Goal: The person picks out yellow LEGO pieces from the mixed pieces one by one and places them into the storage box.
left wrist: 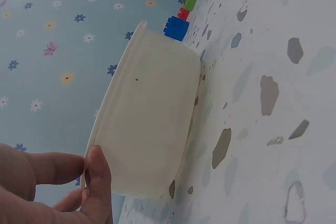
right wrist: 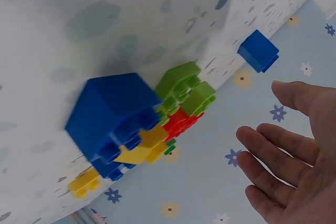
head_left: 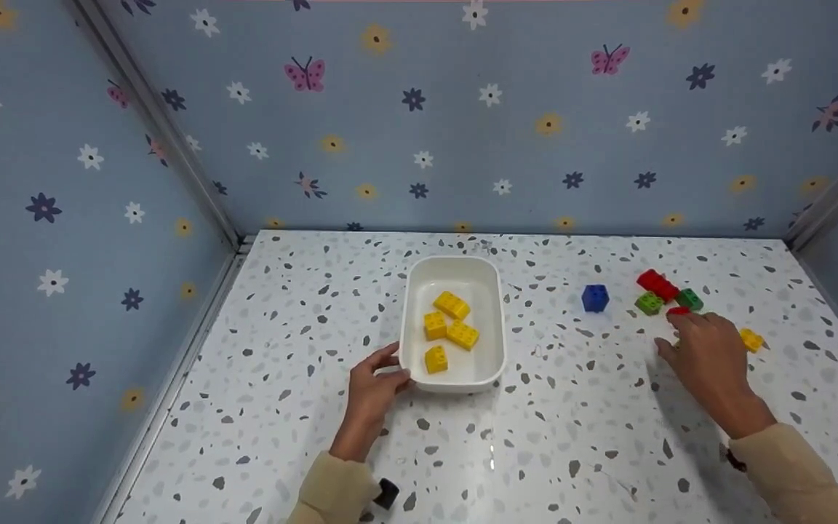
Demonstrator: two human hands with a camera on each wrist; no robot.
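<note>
My left hand (head_left: 374, 384) pinches the near left rim of a white plastic tub (head_left: 492, 364) between thumb and fingers. Inside the tub lie several yellow toy bricks (head_left: 463, 334). Over at the right, my right hand (head_left: 713, 356) hovers above a group of toy bricks, its fingers loosely spread and holding nothing. In the right wrist view a large blue brick (right wrist: 113, 111), a yellow brick (right wrist: 144, 148), light green bricks (right wrist: 181, 82) and a red brick (right wrist: 181, 123) sit beside that hand. The hand hides part of this group in the head view.
Another blue brick (head_left: 595, 298) stands apart between the tub and the group. Beyond my right hand are red bricks (head_left: 657, 285), a dark green brick (head_left: 689, 299) and a yellow brick (head_left: 751, 340). Patterned panels (head_left: 463, 131) enclose the speckled table (head_left: 281, 306).
</note>
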